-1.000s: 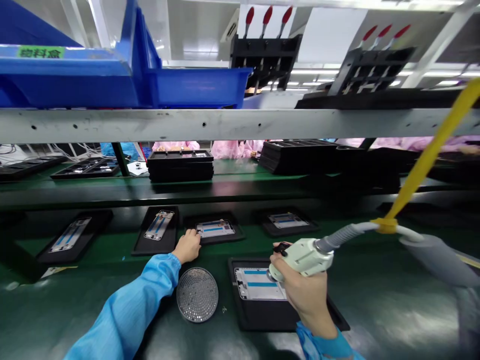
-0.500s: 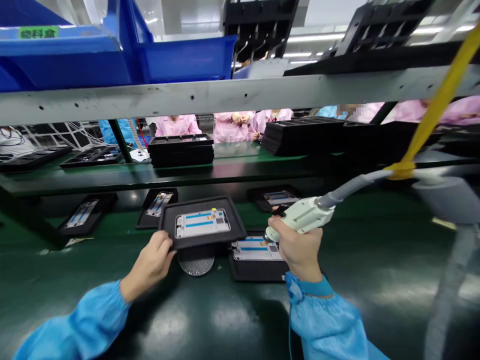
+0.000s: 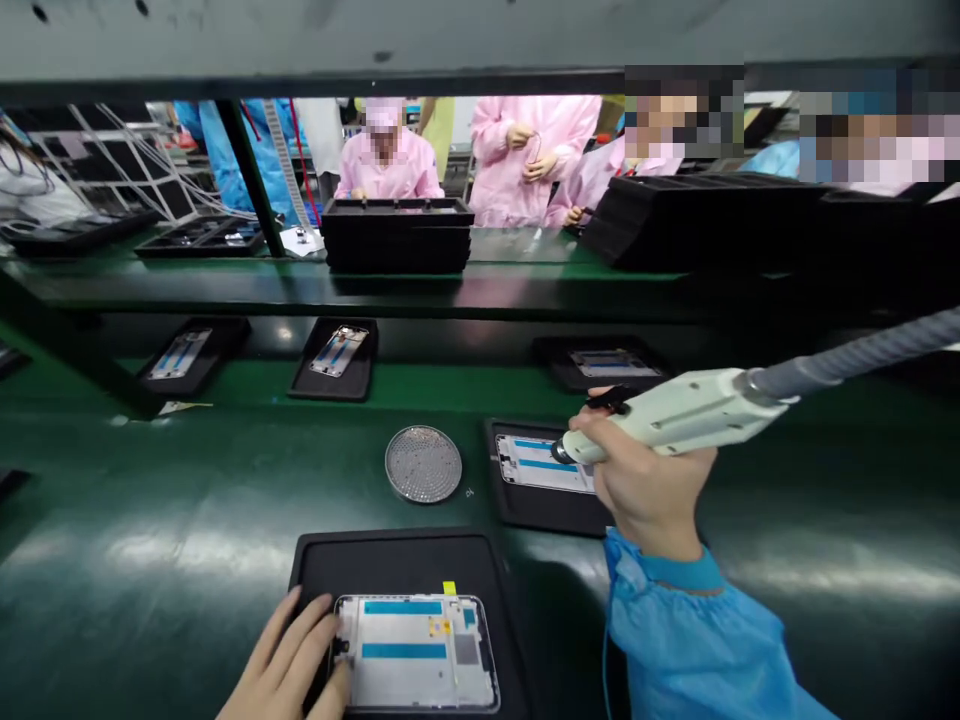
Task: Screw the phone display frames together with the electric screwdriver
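A white electric screwdriver [image 3: 675,415] is held in a closed grip by the right hand [image 3: 645,480], to the right of a round perforated metal disc [image 3: 423,464] on the dark green counter [image 3: 150,480]. In front of the disc, a white phone frame [image 3: 416,650] in a black tray [image 3: 405,560] is touched by the open grip of the left hand [image 3: 285,665]. Beyond the disc, people in pink gowns [image 3: 525,160] are seen.

Green-matted worktop [image 3: 150,480]: perforated round metal disc [image 3: 423,464] lying flat, black trays [image 3: 331,378] spaced around it, each carrying a phone frame [image 3: 339,351].
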A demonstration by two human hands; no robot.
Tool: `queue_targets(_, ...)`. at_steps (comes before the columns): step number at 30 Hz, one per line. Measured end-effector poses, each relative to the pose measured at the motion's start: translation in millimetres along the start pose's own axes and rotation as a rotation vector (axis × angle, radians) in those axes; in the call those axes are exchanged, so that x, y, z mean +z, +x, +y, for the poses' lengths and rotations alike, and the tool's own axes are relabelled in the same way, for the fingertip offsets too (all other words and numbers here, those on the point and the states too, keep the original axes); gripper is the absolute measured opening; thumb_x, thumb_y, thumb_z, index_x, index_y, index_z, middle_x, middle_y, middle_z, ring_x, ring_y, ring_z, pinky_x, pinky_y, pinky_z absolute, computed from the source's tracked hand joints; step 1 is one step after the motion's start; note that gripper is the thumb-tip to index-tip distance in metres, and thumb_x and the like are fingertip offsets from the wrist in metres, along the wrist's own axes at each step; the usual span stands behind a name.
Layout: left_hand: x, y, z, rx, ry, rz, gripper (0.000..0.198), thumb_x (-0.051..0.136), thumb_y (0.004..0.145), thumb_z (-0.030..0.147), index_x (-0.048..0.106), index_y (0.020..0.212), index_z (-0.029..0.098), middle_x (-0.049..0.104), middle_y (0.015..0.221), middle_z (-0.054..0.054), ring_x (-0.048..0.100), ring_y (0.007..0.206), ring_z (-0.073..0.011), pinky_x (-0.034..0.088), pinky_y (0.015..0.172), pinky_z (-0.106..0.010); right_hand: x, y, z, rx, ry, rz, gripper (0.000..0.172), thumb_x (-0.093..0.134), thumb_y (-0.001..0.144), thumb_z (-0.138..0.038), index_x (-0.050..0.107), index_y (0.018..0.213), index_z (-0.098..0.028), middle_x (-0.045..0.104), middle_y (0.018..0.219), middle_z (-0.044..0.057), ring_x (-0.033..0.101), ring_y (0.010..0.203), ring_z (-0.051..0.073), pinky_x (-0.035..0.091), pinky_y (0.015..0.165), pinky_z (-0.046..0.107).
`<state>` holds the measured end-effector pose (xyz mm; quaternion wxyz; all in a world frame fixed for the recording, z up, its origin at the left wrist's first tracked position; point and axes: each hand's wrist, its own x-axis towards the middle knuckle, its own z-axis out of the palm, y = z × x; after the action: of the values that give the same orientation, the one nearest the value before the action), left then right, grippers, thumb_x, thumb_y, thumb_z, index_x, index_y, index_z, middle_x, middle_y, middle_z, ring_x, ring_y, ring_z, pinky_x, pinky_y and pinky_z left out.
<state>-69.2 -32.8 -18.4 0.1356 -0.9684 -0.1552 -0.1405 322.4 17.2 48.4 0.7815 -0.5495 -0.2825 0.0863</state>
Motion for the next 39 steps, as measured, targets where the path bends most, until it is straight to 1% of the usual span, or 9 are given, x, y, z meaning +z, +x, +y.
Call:
queue_targets(3,11.4,39,-6,0.053,-0.053,0.067,0.02,0.054,0.096,0.032,0.066,0.108,0.021,0.071,0.114,-0.013,0.064,0.112,-0.0328,0.051,0.095,-0.05,7,-16,3,0.028,-0.028,-0.064,0.024,0.081,0.057,-0.017,0.065,0.073,-0.023,0.063,0.077,-0.002,0.063,0.072,0.019,0.057,0.075,0.042)
queue_targets(6,28.3,61,-3,0.082,-0.14,0.043,0.025,0.052,0.097,0.035,0.067,0.109,0.019,0.073,0.111,-0.01,0.066,0.105,-0.0302,0.049,0.094,-0.048,17,-32,4,0.045,-0.069,-0.116,0.023,0.081,0.06,-0.02,0.065,0.077,-0.021,0.063,0.08,-0.001,0.063,0.072,0.017,0.056,0.074,0.039)
queue_targets(9,42.3,69,-1,0.098,-0.195,0.008,0.029,0.046,0.098,0.027,0.07,0.109,0.015,0.073,0.111,-0.009,0.066,0.102,-0.0255,0.047,0.092,-0.041,33,-43,2,0.08,-0.063,-0.195,0.023,0.08,0.063,-0.02,0.066,0.082,-0.02,0.06,0.073,-0.003,0.062,0.067,0.015,0.055,0.069,0.037)
queue_targets(12,50.7,75,-7,0.09,-0.27,0.032,0.03,0.046,0.097,0.025,0.071,0.109,0.013,0.074,0.112,-0.008,0.065,0.102,-0.0233,0.045,0.092,-0.038,58,-49,4,0.13,0.043,-0.306,0.022,0.078,0.065,-0.018,0.067,0.083,-0.021,0.058,0.067,-0.004,0.061,0.064,0.013,0.053,0.066,0.033)
queue_targets(15,56.2,81,-18,0.116,-0.339,0.061,0.028,0.051,0.096,0.028,0.071,0.113,0.016,0.073,0.114,-0.005,0.062,0.104,-0.0217,0.043,0.094,-0.037,82,-56,12,0.166,0.107,-0.389,0.02,0.076,0.067,-0.016,0.068,0.085,-0.022,0.058,0.067,-0.004,0.06,0.064,0.012,0.052,0.064,0.032)
queue_targets(18,60.3,83,-23,0.133,-0.368,0.087,0.025,0.054,0.097,0.028,0.071,0.112,0.02,0.073,0.113,0.0,0.061,0.104,-0.018,0.04,0.096,-0.034,95,-63,24,0.203,0.078,-0.437,0.019,0.074,0.071,-0.017,0.068,0.087,-0.023,0.057,0.068,-0.004,0.059,0.066,0.013,0.052,0.064,0.033)
queue_targets(27,69.3,77,-11,0.076,-0.355,0.107,0.025,0.051,0.096,0.022,0.071,0.11,0.017,0.071,0.113,-0.004,0.062,0.105,-0.0179,0.038,0.098,-0.034,97,-71,38,0.228,-0.022,-0.488,0.019,0.073,0.072,-0.02,0.068,0.09,-0.026,0.057,0.07,-0.003,0.058,0.069,0.016,0.05,0.066,0.035)
queue_targets(34,64.3,79,-11,0.073,-0.346,0.099,0.023,0.055,0.094,0.026,0.07,0.109,0.018,0.071,0.113,-0.005,0.061,0.107,-0.0195,0.038,0.1,-0.037,98,-71,39,0.21,-0.015,-0.486,0.02,0.073,0.072,-0.019,0.069,0.09,-0.024,0.058,0.068,-0.003,0.059,0.069,0.015,0.051,0.067,0.035)
queue_targets(39,61.5,80,-12,0.088,-0.334,0.086,0.02,0.057,0.092,0.027,0.071,0.104,0.019,0.071,0.111,-0.006,0.061,0.105,-0.0207,0.039,0.096,-0.038,100,-73,41,0.226,-0.011,-0.465,0.014,0.075,0.069,-0.02,0.069,0.081,-0.023,0.061,0.071,-0.002,0.059,0.067,0.014,0.051,0.065,0.032)
